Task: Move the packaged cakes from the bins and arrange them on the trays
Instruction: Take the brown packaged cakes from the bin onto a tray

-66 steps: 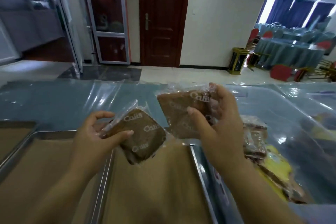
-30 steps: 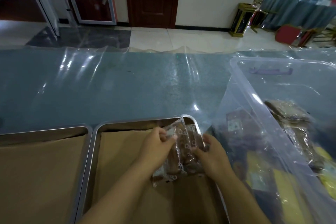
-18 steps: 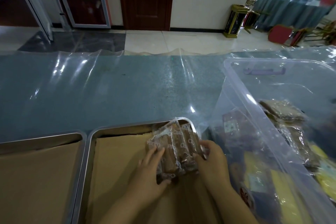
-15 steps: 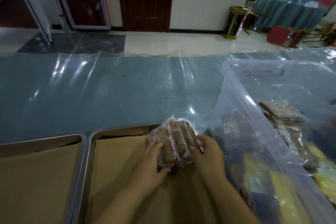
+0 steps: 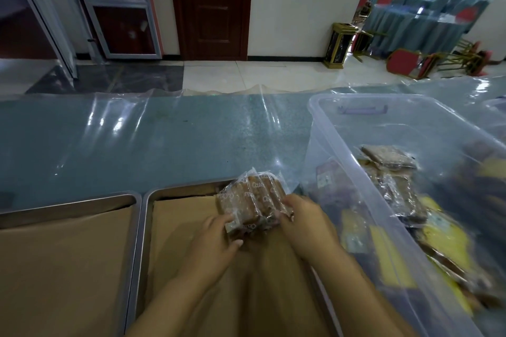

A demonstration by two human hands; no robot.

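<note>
If I let go of both sides at once, the packaged cakes (image 5: 253, 200) could well fan out and fall flat. They stand on edge as a short row, tilted back, and as far as I can judge only my hands brace them. Their clear film looks slick, so a careless push may slide one pack past its neighbour. The row sits in the far right corner of the steel tray (image 5: 146, 216), right up at the rim, and its wrapper tips stick up above it. A shove away from me might tip the end pack over that rim onto the plastic-covered table (image 5: 137, 142). Dragging the row could also ruck up the brown paper liner (image 5: 186, 216) underneath.

My left hand (image 5: 216, 239) is mostly open, its fingers laid fairly straight against the near left end of the row, thumb low beside it. My right hand (image 5: 306, 223) curls its fingers round the right end. So the row lies between my hands, just ahead of both.

More packs wait in the clear bin (image 5: 323, 107) just to the right.
</note>
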